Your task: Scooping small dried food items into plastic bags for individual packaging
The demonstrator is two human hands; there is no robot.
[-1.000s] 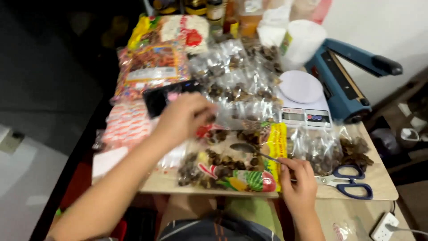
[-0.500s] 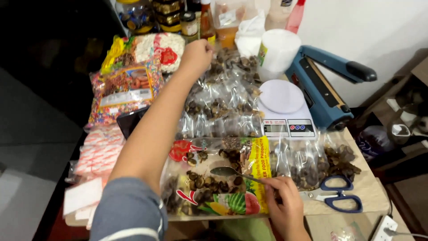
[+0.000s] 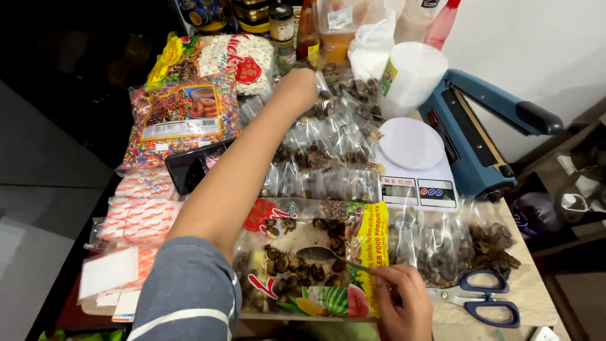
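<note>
- The table [image 3: 536, 287] carries the whole spread; a blue sealer [image 3: 470, 123] lies at its 2 o'clock edge, with a white scale [image 3: 413, 158] just left of it.
- A big printed bag [image 3: 309, 265] lies open at 6 o'clock, full of dark dried pieces. It looks soft and crinkly, likely to slump; its stiffer printed edge seems the best place to hold it.
- Clear packets [image 3: 328, 148] of the same pieces lie in rows from the centre toward 12 o'clock. They look light, slippery and loosely filled, best pinched at an empty top corner.
- The left hand [image 3: 297, 88] reaches far to 12 o'clock and rests on the farthest packets; whether its fingers close on one cannot be told.
- The right hand [image 3: 404, 303], at 5 o'clock, pinches the handle of a spoon [image 3: 328, 256] whose bowl lies in the big bag. The spoon is stiff, thin and smooth.
- Blue scissors [image 3: 486, 297] lie just right of that hand, untouched.
</note>
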